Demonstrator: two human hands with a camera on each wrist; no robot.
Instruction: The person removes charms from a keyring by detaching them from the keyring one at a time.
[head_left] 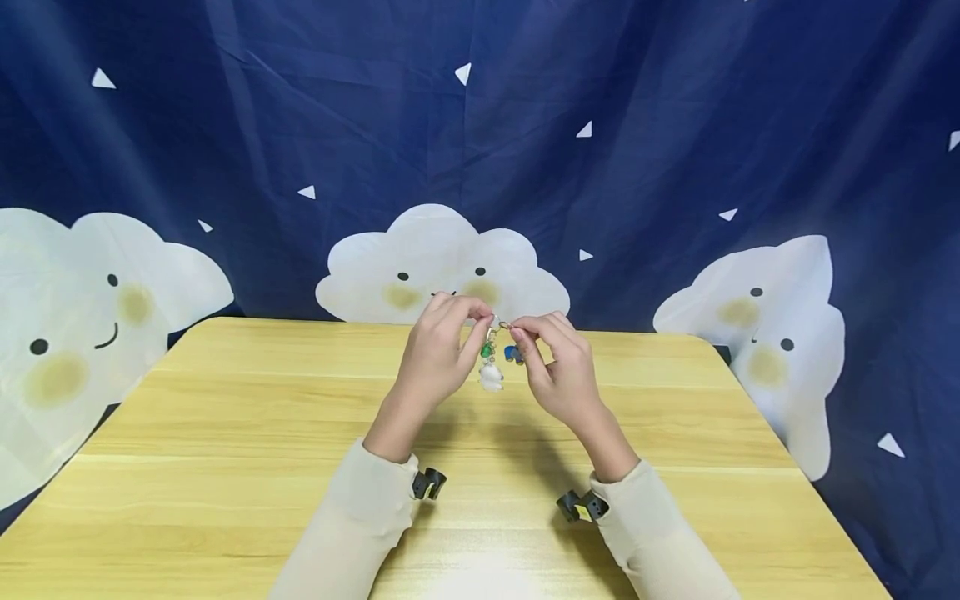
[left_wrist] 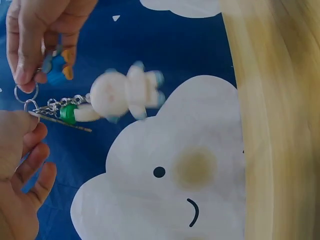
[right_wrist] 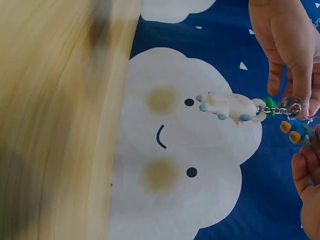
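Note:
Above the far part of the table, my left hand [head_left: 438,350] pinches the metal ring of a keychain between thumb and forefinger. From it a white figurine [head_left: 491,377] hangs on a chain, beside a green charm [head_left: 487,349]. In the left wrist view the white figurine [left_wrist: 125,94] shows pale blue hands and feet. My right hand [head_left: 561,367] pinches a metal ring [left_wrist: 26,93] linked with the left one. A small blue figure [head_left: 513,354] with orange feet dangles near the right fingers. A thin strip [left_wrist: 75,125] sticks out by the left fingertips.
A light wooden table [head_left: 225,467] lies beneath both hands. Behind it hangs a dark blue cloth [head_left: 375,108] printed with white clouds and small triangles. Black wrist devices [head_left: 429,483] sit at both cuffs.

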